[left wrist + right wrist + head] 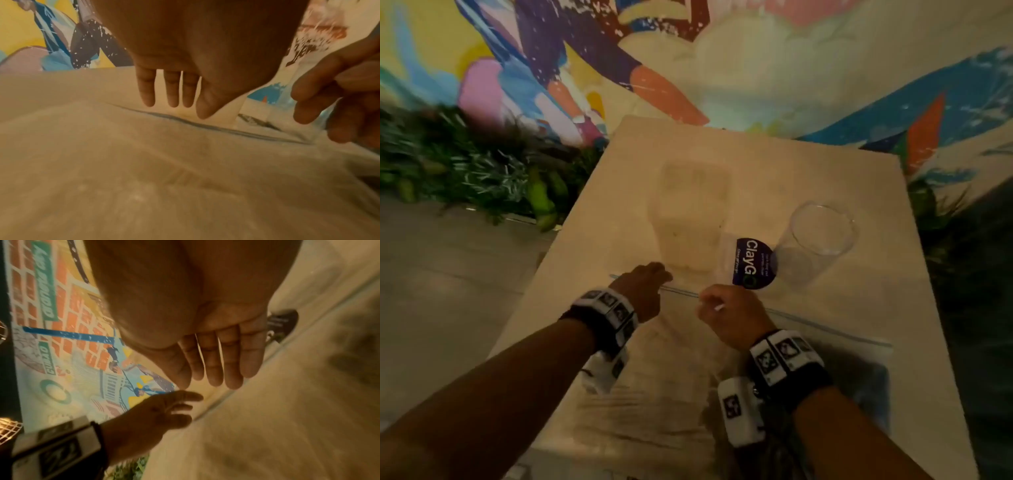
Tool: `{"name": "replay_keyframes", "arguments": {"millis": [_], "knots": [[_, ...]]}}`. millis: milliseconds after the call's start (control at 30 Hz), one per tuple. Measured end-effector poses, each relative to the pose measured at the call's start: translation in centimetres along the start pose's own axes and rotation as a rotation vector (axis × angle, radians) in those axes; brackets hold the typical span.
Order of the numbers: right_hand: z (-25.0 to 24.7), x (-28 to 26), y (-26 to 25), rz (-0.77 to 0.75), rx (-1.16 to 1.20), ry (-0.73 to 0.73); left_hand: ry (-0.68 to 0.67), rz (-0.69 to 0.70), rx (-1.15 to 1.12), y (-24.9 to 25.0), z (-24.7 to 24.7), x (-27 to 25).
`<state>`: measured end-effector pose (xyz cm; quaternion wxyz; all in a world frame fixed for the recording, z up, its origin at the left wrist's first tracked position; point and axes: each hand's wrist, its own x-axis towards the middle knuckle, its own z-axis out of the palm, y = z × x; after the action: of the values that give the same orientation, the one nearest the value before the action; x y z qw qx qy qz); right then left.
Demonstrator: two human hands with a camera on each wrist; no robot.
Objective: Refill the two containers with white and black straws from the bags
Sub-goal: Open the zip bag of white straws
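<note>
Bag (pixel 688 359) flat; left hand (pixel 642 286), right hand (pixel 729 317) above zip, fingers extended.

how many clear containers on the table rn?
2. One container stands at the table's centre, beyond the left hand; the other container stands to its right, behind the purple sign. None visibly hidden.
</note>
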<state>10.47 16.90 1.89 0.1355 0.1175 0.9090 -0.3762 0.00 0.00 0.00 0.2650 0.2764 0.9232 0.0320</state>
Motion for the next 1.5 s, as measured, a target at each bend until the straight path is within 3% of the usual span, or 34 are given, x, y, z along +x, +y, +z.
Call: {"name": "replay_keyframes", "arguments": {"millis": [133,267,400,567,733,833,900,967,1067,1133,1200,1300,1367,1500], "knots": [[1.4,1.1,1.6,0.066,-0.001,-0.008,-0.035,-0.053,0.022,1.0,0.5,2.1],[1.4,1.3,2.1,0.062,-0.016,0.09,0.0,-0.016,0.166,0.8,-0.2,1.6],[0.0,0.2,0.7,-0.036,-0.003,0.194,0.091,0.077,0.005,0.8,-2.5,-1.1],[-2.9,-3.1,-4.1,-0.119,-0.098,0.139,0.269,0.275,-0.08,-0.2,-5.9,-6.5],[-5.1,-7.6,-9.9,-0.218,-0.568,0.069,0.307,0.579,-0.02,0.0,-9.1,-11.1],[-6.2,-9.5,-12.9,-0.252,-0.575,0.039,0.309,0.762,0.067,0.8,-10.6,-12.9],[-6.5,-10.3,-14.0,-0.259,-0.504,0.019,0.411,0.849,0.141,1.2,-11.4,-13.7],[-6.6,-11.0,-14.2,-0.238,-0.366,0.03,0.608,0.804,0.095,0.9,-12.0,-14.5],[-6.3,-12.4,-14.2,-0.145,-0.037,0.17,0.926,0.519,-0.192,0.1,-11.9,-16.1],[-5.9,-13.2,-14.3,-0.107,0.168,0.284,1.011,0.351,-0.405,0.3,-11.5,-17.1],[-5.4,-13.5,-14.6,-0.103,0.285,0.317,0.806,0.204,-0.563,1.2,-10.9,-17.4],[-4.7,-13.1,-14.4,-0.12,0.345,0.243,0.396,0.18,-0.845,2.8,-10.4,-16.6],[-4.2,-12.6,-13.6,-0.091,0.365,0.168,0.317,0.219,-0.972,3.6,-9.8,-15.7],[-3.8,-12.3,-11.6,0.003,0.472,0.032,0.291,0.229,-0.991,4.6,-8.4,-14.7]]}}
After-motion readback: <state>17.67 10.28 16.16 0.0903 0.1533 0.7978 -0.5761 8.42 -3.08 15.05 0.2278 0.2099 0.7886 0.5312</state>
